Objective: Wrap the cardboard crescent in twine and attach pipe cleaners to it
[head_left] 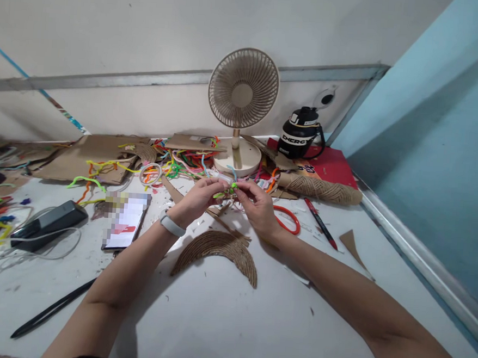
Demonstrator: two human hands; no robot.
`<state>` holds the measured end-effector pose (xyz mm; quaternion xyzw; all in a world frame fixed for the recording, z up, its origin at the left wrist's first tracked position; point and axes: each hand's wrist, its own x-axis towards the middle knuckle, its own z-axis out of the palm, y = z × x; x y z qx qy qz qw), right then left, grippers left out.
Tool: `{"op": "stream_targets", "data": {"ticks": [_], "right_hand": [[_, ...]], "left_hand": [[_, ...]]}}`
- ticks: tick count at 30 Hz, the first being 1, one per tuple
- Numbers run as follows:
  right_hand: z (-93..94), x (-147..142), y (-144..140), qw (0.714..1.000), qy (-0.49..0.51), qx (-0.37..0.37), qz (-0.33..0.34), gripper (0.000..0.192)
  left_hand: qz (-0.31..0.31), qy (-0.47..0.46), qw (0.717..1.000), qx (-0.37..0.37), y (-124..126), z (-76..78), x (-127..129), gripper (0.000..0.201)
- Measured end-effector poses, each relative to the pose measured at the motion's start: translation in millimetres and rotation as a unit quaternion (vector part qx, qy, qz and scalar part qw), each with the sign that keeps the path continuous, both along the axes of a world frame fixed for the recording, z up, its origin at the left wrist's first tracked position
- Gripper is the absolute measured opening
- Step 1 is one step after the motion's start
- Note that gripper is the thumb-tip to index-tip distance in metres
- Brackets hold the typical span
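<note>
Above the white table, my left hand (202,198) and my right hand (257,206) meet with their fingertips close together. Both pinch a small bright green pipe cleaner piece (233,186), bent into a shape too small to make out fully. My left wrist wears a grey band (172,223). Just below the hands lies a brown crescent (218,243) of glued twine rows, its ends toward me. A thin cardboard strip lies between the crescent and my hands. Beside my right wrist is a red loop handle (297,226), partly hidden by the hand.
A fan (244,92) stands at the back, amid tangled colourful pipe cleaners (183,161). Rightward are a black jug (297,136), a twine roll (324,189) and a marker (321,224). Leftward lie cardboard (72,156), a phone (127,226), a black power bank (51,225) with cables, and a black pen (52,310).
</note>
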<state>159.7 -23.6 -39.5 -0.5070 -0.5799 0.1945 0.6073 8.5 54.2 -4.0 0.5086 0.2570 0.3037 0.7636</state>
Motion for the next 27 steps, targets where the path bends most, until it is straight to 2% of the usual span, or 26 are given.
{"op": "stream_targets", "data": {"ticks": [9,19,27], "right_hand": [[-0.5,0.1,-0.1,1.000,-0.023,0.012,-0.011,0.021],[5.9,-1.9,-3.9,0.999,-0.036,0.011,-0.009,0.021],[0.4,0.9,0.2,0.999,0.004,0.004,0.036,0.019]], "left_hand": [[0.016,-0.001,1.000,-0.010,-4.1,3.4,2.2,0.015],[0.016,0.002,1.000,0.000,-2.5,-1.9,2.3,0.015],[-0.014,0.005,0.999,-0.029,0.5,1.7,0.5,0.017]]}}
